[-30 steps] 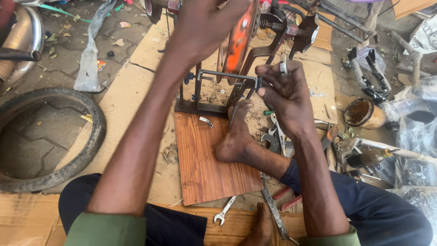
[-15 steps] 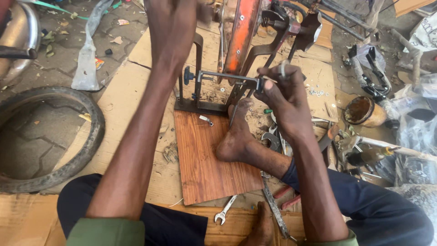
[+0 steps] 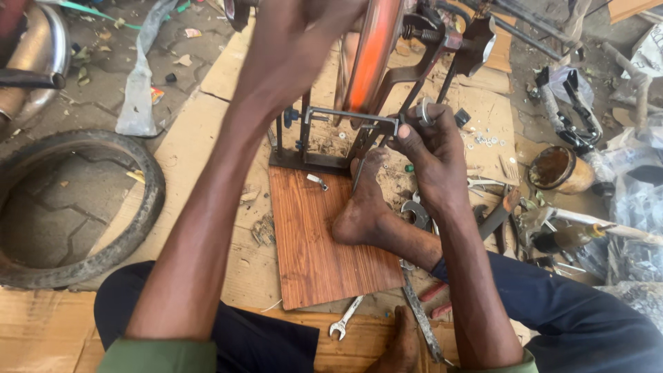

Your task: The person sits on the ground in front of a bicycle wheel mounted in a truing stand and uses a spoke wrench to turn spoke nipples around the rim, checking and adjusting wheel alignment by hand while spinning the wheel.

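An orange wheel rim [image 3: 373, 55] stands upright in a dark metal stand [image 3: 324, 141] on a brown wooden board [image 3: 324, 249]. My left hand [image 3: 290, 34] grips the top of the rim, at the frame's upper edge. My right hand [image 3: 431, 148] is closed around a small silver spoke tool [image 3: 423, 110] beside the stand's horizontal bar, to the right of the rim. My bare foot [image 3: 362, 204] presses on the board at the base of the stand.
A black tyre [image 3: 90, 207] lies on the ground at left. Spanners [image 3: 345, 319] and other tools [image 3: 421, 318] lie near the board's front edge. A rusty tin [image 3: 559, 169], metal parts and plastic bags crowd the right side. Cardboard sheets [image 3: 193, 138] cover the ground.
My left hand has shifted along the top of the rim, which has turned slightly. My right hand stays at the stand's bar with the tool.
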